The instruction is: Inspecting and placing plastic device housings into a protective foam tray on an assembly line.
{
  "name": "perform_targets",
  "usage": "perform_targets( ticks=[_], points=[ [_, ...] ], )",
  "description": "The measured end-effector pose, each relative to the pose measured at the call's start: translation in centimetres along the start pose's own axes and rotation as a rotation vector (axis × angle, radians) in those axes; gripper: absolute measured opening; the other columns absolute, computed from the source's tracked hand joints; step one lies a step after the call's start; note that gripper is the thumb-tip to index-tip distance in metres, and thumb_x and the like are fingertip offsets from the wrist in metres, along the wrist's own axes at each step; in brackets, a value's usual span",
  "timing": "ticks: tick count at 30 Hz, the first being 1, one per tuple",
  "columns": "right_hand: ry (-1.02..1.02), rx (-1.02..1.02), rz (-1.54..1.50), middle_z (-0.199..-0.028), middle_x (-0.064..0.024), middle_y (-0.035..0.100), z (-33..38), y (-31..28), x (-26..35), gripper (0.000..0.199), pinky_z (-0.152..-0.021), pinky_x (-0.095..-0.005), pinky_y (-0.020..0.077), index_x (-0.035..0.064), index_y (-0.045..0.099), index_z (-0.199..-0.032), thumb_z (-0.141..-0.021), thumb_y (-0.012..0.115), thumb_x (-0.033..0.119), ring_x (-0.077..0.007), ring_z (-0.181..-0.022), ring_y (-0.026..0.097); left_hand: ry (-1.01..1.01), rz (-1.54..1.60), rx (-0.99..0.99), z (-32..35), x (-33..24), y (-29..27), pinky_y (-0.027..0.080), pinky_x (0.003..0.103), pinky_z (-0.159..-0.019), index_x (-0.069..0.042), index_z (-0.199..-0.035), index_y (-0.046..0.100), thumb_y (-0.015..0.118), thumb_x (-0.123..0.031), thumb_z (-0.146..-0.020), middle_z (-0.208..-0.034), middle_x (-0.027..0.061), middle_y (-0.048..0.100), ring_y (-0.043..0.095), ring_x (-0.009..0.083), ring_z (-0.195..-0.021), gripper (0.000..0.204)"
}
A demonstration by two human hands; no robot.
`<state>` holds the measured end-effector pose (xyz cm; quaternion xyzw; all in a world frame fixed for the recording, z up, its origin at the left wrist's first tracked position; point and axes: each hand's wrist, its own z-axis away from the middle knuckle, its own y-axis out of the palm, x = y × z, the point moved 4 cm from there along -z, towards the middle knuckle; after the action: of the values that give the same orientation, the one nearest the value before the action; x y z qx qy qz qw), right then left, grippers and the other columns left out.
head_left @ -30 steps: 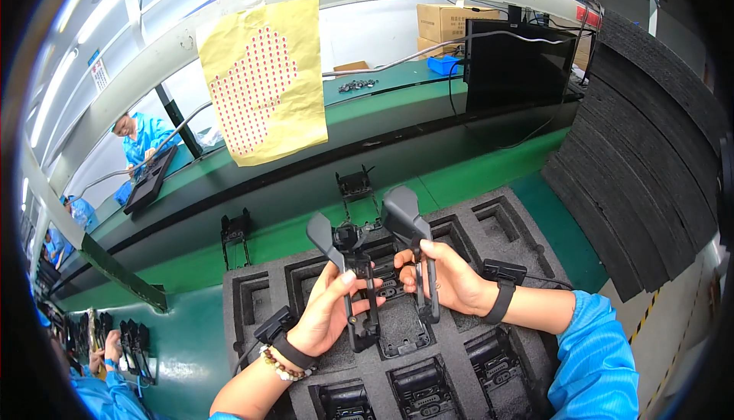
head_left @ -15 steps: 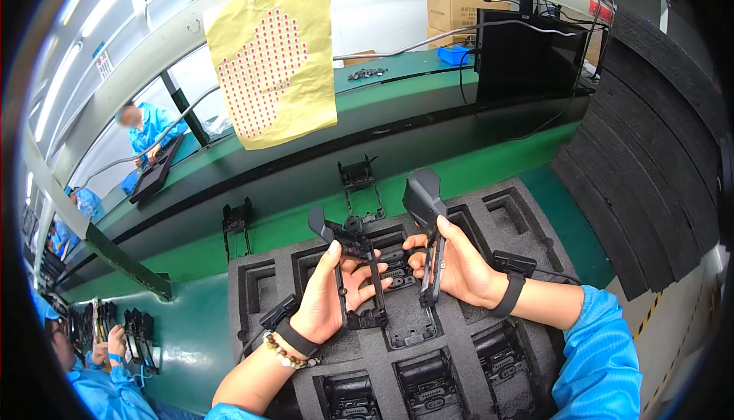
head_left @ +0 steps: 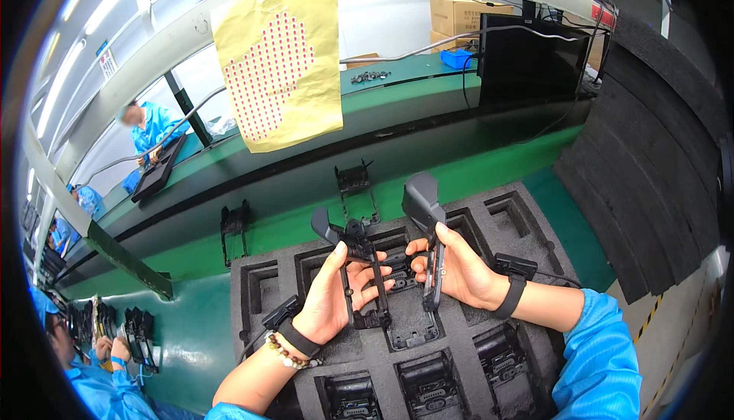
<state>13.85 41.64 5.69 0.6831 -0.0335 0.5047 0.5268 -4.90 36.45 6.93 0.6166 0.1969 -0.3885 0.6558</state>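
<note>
My left hand (head_left: 329,305) is closed around a black plastic open frame (head_left: 380,286) with a rounded paddle-like piece at its upper end. My right hand (head_left: 468,273) grips a slim black plastic part with a broad angular head (head_left: 423,200), its thumb pressed just under that head. Both parts are raised side by side over a dark grey foam tray (head_left: 457,321), with a small gap between them. Beneath them, another black plastic frame (head_left: 413,334) lies in a tray pocket, partly covered by my hands. Similar black housings (head_left: 430,385) fill the nearer pockets.
Two black frames (head_left: 235,225) (head_left: 353,181) stand on the green bench beyond the tray. A yellow dotted sheet (head_left: 281,72) hangs from the rail, left of a dark monitor (head_left: 531,61). Black foam sheets (head_left: 650,160) are stacked at right. Co-workers in blue (head_left: 107,393) sit at left.
The view has shifted slightly. Both hands keep their holds, and the two black parts have drawn very slightly closer together. At lower left, a co-worker's hands have moved a little.
</note>
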Motion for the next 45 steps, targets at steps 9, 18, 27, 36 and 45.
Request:
perform_targets(
  ticks=[9,18,27,36,45],
  points=[
    [-0.002,-0.049,0.090,-0.105,-0.0044,0.057,0.2,0.3,0.1,0.054,-0.082,-0.0315,0.0500,0.0023,0.052,-0.116,-0.099,0.048,0.054,-0.0137,-0.089,0.057,-0.015,-0.014,0.046,0.1,0.1,-0.2,0.051,0.045,-0.097,-0.002,-0.129,0.053,0.049,-0.047,-0.100,-0.124,0.0152,0.059,0.060,0.0261,-0.110,0.054],
    [0.060,-0.016,0.135,-0.088,-0.0038,0.058,0.3,0.2,-0.1,0.058,-0.082,-0.0277,0.0471,0.0041,0.057,-0.111,-0.097,0.047,0.060,-0.0134,-0.083,0.055,-0.024,-0.041,0.070,0.3,0.1,0.0,0.051,0.041,-0.096,-0.001,-0.127,0.051,0.051,-0.047,-0.099,-0.122,0.0129,0.058,0.059,0.0234,-0.111,0.054],
    [-0.196,-0.292,0.193,-0.088,0.0038,0.055,-1.1,-2.1,5.5,0.026,-0.063,-0.0247,0.0369,0.0158,0.056,-0.098,-0.087,0.073,0.031,-0.0069,-0.074,0.048,-0.043,-0.059,0.070,0.3,0.0,-0.3,0.050,0.045,-0.100,-0.002,-0.125,0.054,0.052,-0.047,-0.098,-0.124,0.0146,0.059,0.058,0.0273,-0.113,0.052],
    [-0.104,-0.699,0.889,-0.082,-0.0005,0.056,-10.8,-15.4,16.8,0.042,-0.060,-0.0269,0.0407,0.0063,0.059,-0.090,-0.069,0.083,0.034,-0.0114,-0.068,0.052,-0.058,-0.091,0.105,-0.1,-0.1,-0.2,0.049,0.045,-0.101,-0.003,-0.123,0.052,0.049,-0.043,-0.100,-0.126,0.0151,0.057,0.058,0.0295,-0.115,0.047],
    [-0.058,-0.854,1.772,-0.131,-0.0340,0.048,-17.4,-18.3,12.9,0.117,-0.102,-0.0443,0.0468,-0.0107,0.016,-0.145,-0.063,0.083,0.040,-0.0467,-0.119,0.053,-0.102,-0.080,0.090,0.1,0.0,-0.1,0.047,0.047,-0.104,0.000,-0.125,0.048,0.049,-0.038,-0.102,-0.131,0.0173,0.054,0.054,0.0303,-0.120,0.044]
  ],
)
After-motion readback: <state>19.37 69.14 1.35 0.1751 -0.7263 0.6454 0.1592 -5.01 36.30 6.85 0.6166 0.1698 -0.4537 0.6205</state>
